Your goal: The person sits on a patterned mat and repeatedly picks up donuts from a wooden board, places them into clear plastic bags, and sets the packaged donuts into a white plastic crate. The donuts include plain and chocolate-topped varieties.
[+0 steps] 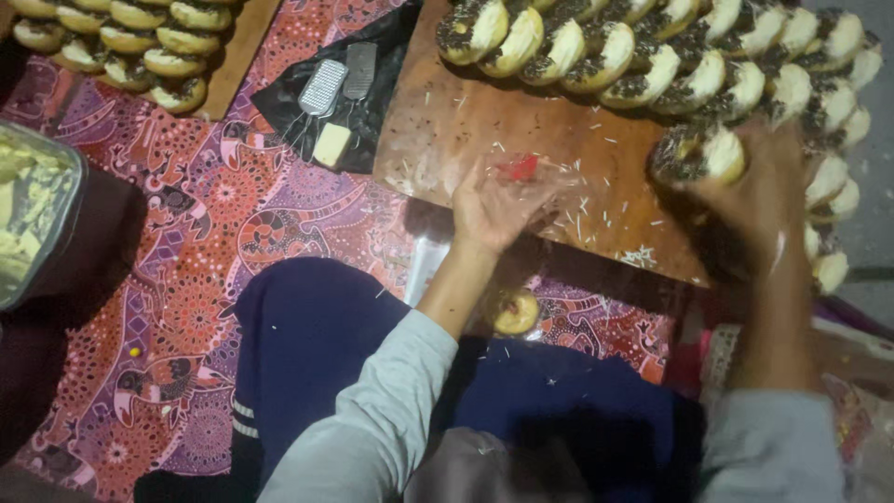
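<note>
Doughnut in hand (pixel 700 155): round, pale cream icing on one half, dark chocolate sprinkles on the other; blurred, held just above the right end of the board, touching the rows there.
My right hand (pixel 759 191): fingers curled round that doughnut from below and behind, gripping it.
My left hand (pixel 492 207): palm up over the board's near edge, fingers loosely cupped about a small red thing (pixel 523 168), blurred; I cannot tell what it is, nor how firmly I hold it.
Wooden board (pixel 484 121): brown, littered with white shreds and dark crumbs.
Rows on board (pixel 652 56): many doughnuts stood on edge, overlapping, same cream-and-dark topping.
Lone doughnut (pixel 515 311): below the board's edge, by my left forearm, near my dark blue trousers.
Graters (pixel 340 82): two small metal ones on black sheet, pale block (pixel 331 144) just beside them.
Second board (pixel 121 42): top left, plain-iced doughnuts in rows.
Container (pixel 33 219): far left, pale shreds inside.
Cloth (pixel 233 214): pink-purple patterned, under everything.
</note>
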